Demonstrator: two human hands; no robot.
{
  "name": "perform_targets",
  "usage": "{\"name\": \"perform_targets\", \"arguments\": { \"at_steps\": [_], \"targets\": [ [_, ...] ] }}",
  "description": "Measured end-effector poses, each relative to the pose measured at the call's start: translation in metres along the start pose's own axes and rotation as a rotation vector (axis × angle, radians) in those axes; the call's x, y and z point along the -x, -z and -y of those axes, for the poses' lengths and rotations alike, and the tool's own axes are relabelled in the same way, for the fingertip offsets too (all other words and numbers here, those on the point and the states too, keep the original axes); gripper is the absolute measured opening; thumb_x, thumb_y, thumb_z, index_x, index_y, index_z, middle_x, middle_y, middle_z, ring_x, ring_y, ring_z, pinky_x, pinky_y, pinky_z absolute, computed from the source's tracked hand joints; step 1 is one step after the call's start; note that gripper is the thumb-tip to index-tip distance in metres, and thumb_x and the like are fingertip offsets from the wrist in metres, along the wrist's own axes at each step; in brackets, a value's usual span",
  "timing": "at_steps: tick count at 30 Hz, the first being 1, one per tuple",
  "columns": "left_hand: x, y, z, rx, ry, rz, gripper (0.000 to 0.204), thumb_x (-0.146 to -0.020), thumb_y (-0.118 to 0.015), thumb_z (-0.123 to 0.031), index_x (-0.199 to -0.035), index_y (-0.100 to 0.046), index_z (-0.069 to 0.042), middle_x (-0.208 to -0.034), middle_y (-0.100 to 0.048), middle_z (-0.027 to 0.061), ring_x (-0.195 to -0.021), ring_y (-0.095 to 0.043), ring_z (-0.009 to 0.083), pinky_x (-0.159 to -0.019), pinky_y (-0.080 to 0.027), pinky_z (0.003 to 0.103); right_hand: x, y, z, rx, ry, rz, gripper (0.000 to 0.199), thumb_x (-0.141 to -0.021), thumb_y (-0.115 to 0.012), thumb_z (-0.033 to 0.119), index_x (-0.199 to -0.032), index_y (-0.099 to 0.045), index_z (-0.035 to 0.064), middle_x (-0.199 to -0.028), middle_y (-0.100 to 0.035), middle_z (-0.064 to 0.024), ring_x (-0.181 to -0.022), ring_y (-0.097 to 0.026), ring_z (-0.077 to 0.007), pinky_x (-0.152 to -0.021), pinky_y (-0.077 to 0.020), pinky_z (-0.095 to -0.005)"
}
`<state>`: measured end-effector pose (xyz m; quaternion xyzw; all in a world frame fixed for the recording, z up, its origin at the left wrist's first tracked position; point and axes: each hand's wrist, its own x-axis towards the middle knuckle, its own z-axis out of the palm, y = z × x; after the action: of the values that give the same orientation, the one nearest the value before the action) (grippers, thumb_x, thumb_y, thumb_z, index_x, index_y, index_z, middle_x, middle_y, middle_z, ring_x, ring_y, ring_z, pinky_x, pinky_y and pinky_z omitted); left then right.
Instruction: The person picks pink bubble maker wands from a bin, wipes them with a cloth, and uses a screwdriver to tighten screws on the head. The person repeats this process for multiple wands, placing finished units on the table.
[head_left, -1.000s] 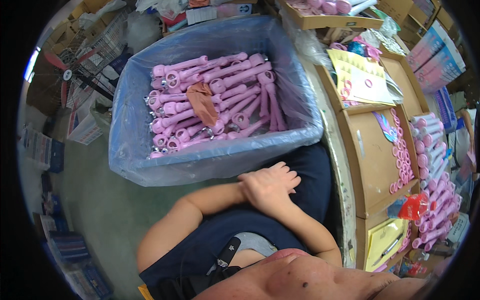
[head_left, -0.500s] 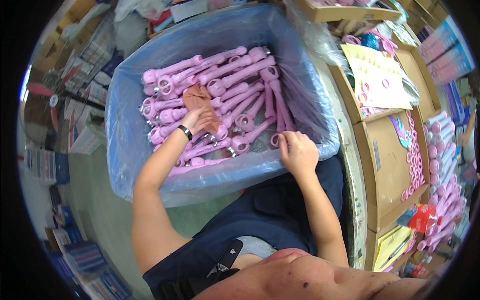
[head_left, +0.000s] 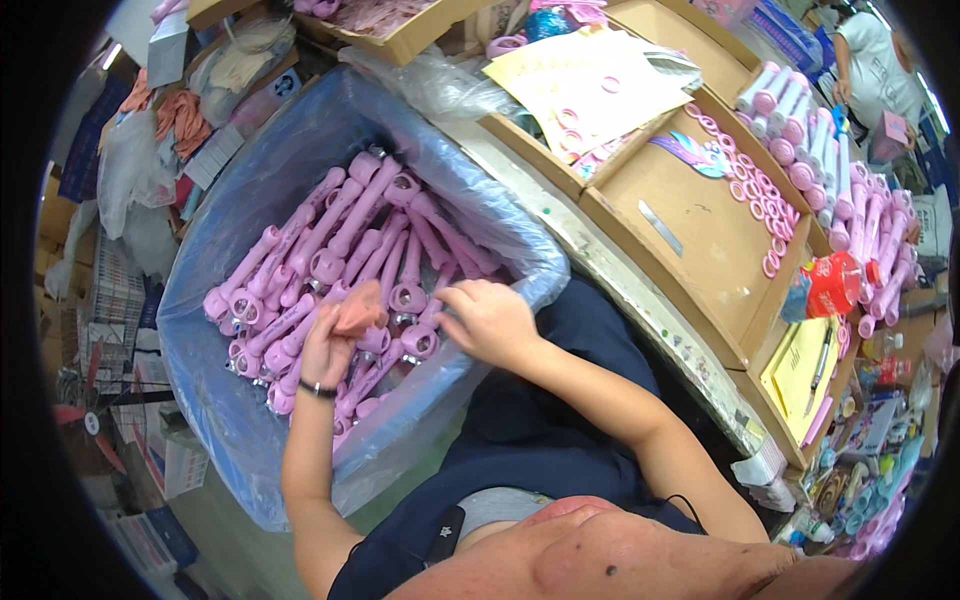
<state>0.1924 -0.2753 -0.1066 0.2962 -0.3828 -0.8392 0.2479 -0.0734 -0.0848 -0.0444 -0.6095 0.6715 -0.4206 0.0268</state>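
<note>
A blue bin [head_left: 195, 390] lined with clear plastic stands before me, holding a heap of pink plastic wands [head_left: 355, 215] with round, ring-like ends. Some ends show small metallic parts. My left hand [head_left: 322, 350], with a dark band on its wrist, is closed on a crumpled orange-brown cloth [head_left: 360, 308] above the heap. Over the bin's near right side is my right hand [head_left: 490, 322], its fingers bent and apart, thumb toward the cloth. Just beside its fingertips lies the ring end of a wand [head_left: 420, 342]. Nothing shows in that hand.
A worktop edge [head_left: 600, 270] runs along the right. On it are cardboard trays [head_left: 650, 235] with pink rings [head_left: 760, 200], yellow sheets [head_left: 570, 85], a red-labelled bottle [head_left: 830, 285] and more pink wands [head_left: 880, 235]. Plastic bags [head_left: 135, 185] hang at left. Another person [head_left: 880, 65] is at the far right.
The view has turned toward the right, so the bin sits further left. My right hand has moved off the bin's rim over the wands. My left hand has gathered the cloth into a bunch.
</note>
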Motion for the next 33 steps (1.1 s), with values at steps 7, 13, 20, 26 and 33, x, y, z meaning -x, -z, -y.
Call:
{"name": "perform_targets", "arguments": {
  "at_steps": [7, 13, 20, 26, 33],
  "targets": [
    [0.068, -0.185, 0.029, 0.534, -0.041, 0.273, 0.044, -0.1, -0.049, -0.027, -0.133, -0.045, 0.003, -0.128, -0.056, 0.0163, -0.121, -0.052, 0.0248, -0.103, -0.042, 0.04, 0.025, 0.028, 0.035, -0.264, 0.318, -0.127, 0.032, -0.071, -0.069, 0.013, -0.102, -0.063, 0.006, -0.108, -0.06, -0.012, -0.103, -0.058, -0.0324, -0.086, -0.0468, -0.0432],
    [0.062, -0.239, 0.11, 0.625, -0.115, 0.238, 0.046, -0.09, -0.046, -0.004, -0.136, -0.046, 0.002, -0.139, -0.05, 0.0127, -0.134, -0.041, 0.0248, -0.114, -0.029, 0.039, 0.053, 0.078, 0.023, -0.275, 0.044, -0.213, 0.017, -0.072, -0.066, 0.009, -0.089, -0.061, 0.0058, -0.086, -0.058, -0.0115, -0.082, -0.06, -0.0321, -0.071, -0.0499, -0.0397],
    [0.038, -0.316, 0.091, -0.502, -0.719, -0.044, 0.018, -0.089, -0.051, -0.007, -0.105, -0.058, -0.001, -0.09, -0.054, 0.0061, -0.081, -0.049, 0.0184, -0.074, -0.042, 0.031, 0.098, 0.102, 0.036, -0.272, 0.385, -0.045, 0.021, -0.073, -0.071, 0.019, -0.082, -0.057, 0.0057, -0.084, -0.056, -0.0094, -0.08, -0.059, -0.0286, -0.071, -0.0481, -0.037],
    [0.049, -0.317, 0.08, -1.007, -0.66, -0.131, 0.027, -0.088, -0.057, -0.011, -0.114, -0.052, -0.006, -0.1, -0.054, 0.0071, -0.092, -0.054, 0.0183, -0.08, -0.044, 0.029, 0.128, 0.133, 0.007, -0.538, 0.228, 0.212, 0.05, -0.077, -0.077, 0.031, -0.116, -0.059, 0.0058, -0.121, -0.054, -0.0174, -0.114, -0.053, -0.0353, -0.098, -0.0422, -0.0437],
    [0.034, -0.333, 0.087, -0.786, -0.387, 0.6, 0.04, -0.096, -0.049, -0.003, -0.136, -0.048, 0.002, -0.135, -0.053, 0.0135, -0.127, -0.049, 0.0216, -0.11, -0.033, 0.033, 0.1, 0.142, -0.03, -1.432, -0.834, -0.377, 0.028, -0.098, -0.051, 0.008, -0.125, -0.053, 0.0001, -0.111, -0.062, -0.0083, -0.105, -0.061, -0.0177, -0.089, -0.05, -0.0277]
  ]
}}
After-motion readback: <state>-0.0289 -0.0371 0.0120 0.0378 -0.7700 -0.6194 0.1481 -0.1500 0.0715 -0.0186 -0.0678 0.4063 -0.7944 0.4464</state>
